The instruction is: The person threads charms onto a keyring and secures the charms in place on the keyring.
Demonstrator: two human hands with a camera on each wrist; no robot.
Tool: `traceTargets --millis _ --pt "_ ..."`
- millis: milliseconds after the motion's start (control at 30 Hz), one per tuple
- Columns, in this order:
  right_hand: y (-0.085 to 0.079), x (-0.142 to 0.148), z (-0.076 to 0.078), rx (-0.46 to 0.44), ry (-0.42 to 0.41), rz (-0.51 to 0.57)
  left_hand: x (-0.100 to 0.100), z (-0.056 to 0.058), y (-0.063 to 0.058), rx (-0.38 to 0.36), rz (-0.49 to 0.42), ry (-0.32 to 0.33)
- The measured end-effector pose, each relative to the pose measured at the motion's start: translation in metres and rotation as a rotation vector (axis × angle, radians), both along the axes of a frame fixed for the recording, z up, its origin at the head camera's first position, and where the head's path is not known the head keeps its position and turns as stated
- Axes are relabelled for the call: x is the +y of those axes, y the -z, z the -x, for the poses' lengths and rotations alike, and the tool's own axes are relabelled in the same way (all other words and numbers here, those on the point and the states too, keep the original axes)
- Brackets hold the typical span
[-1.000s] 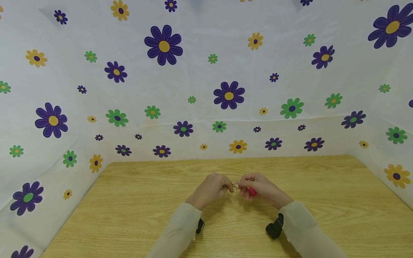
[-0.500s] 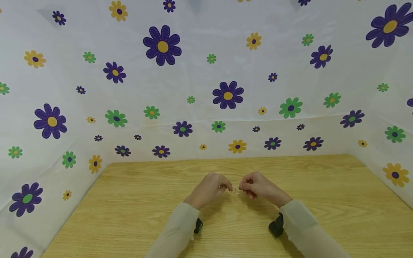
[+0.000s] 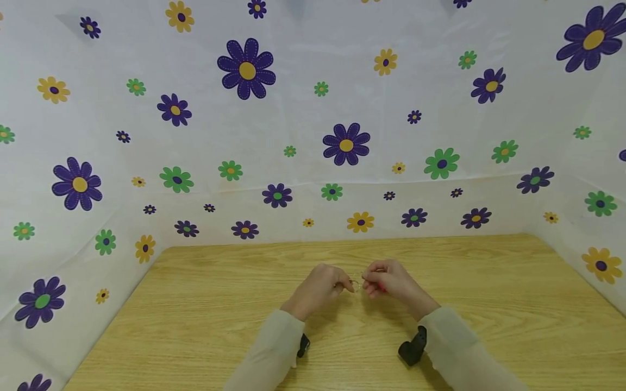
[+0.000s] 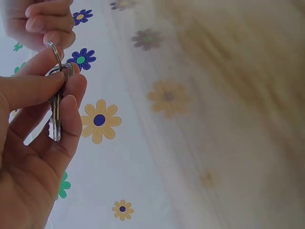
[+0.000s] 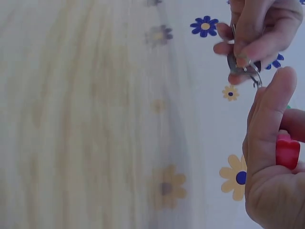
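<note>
In the left wrist view, my left hand (image 4: 35, 119) pinches a small bunch of silver keys (image 4: 56, 112) between thumb and fingers, the blades lying along the fingers. A thin metal key ring (image 4: 55, 53) passes through the key heads and spans toward the other hand. My right hand (image 3: 393, 285) meets the ring's far side with thumb and index fingertip. Inside its palm, under the other fingers, sits a small glossy red-pink piece (image 5: 288, 152), partly hidden. Both hands are close together above the table, fingertips nearly meeting at the ring.
A wood-grain table (image 3: 220, 326) lies beneath the hands. White cloth printed with flowers (image 3: 293, 108) hangs behind it and on both sides. Black wrist cameras (image 3: 413, 347) hang below the beige sleeves (image 3: 459, 342).
My right hand has turned slightly, so the red-pink piece shows again after being hidden half a second ago. The ring has shifted between the fingertips. My left hand keeps nearly the same place.
</note>
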State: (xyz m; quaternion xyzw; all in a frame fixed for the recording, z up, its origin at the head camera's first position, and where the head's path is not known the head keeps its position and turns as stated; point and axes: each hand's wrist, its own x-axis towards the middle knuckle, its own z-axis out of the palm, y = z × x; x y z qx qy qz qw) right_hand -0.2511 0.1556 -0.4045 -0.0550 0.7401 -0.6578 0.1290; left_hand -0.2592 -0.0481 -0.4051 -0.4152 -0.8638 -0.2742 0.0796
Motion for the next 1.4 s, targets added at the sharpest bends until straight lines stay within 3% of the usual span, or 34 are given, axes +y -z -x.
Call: traceTargets --millis 233,467,633,733,867,967,1200,1400 --pt "0.002 -0.004 -0.002 -0.013 0.028 0.088 0.004 -0.003 -0.003 -0.011 0.031 -0.031" --pt "0.002 0.001 -0.002 0.017 -0.083 0.012 -0.001 -0.003 -0.003 -0.077 -0.001 -0.008" --pt "0.001 0.004 -0.001 0.025 -0.100 -0.031 -0.002 -0.002 -0.003 -0.078 -0.031 0.001" --pt "0.001 0.006 -0.001 0.040 -0.100 -0.030 -0.003 -0.003 -0.004 -0.125 -0.068 -0.012" --pt "0.002 0.011 0.000 0.032 -0.092 0.036 -0.007 -0.002 -0.001 -0.248 -0.136 -0.043" --pt "0.003 0.014 0.001 0.011 -0.082 0.117 -0.008 -0.002 0.003 -0.300 -0.168 -0.040" --pt "0.002 0.009 -0.001 0.013 -0.064 0.222 -0.007 -0.002 0.003 -0.303 -0.156 -0.003" --pt "-0.001 0.003 -0.003 0.009 -0.018 0.238 -0.002 -0.005 -0.001 -0.305 -0.117 0.005"
